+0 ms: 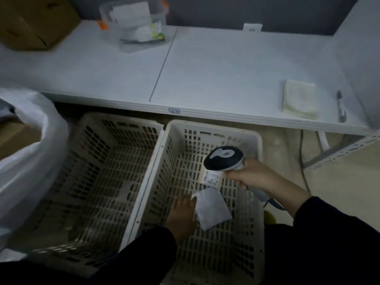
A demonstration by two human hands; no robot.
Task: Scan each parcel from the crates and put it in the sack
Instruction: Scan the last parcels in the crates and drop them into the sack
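Observation:
Two white slotted crates stand on the floor side by side below the table edge. My left hand reaches down into the right crate and holds a small white padded parcel by its left edge. A small brown parcel with a white label lies just beyond it on the crate floor. My right hand grips a black and grey barcode scanner, whose head hangs over the brown parcel. The left crate shows a pale flat item low inside. A white plastic sack gapes open at the left.
A white table runs along the far side. On it are a cardboard box, a clear plastic tub, a folded cloth and a marker pen. Metal shelving stands at right. The scanner cable trails by my right sleeve.

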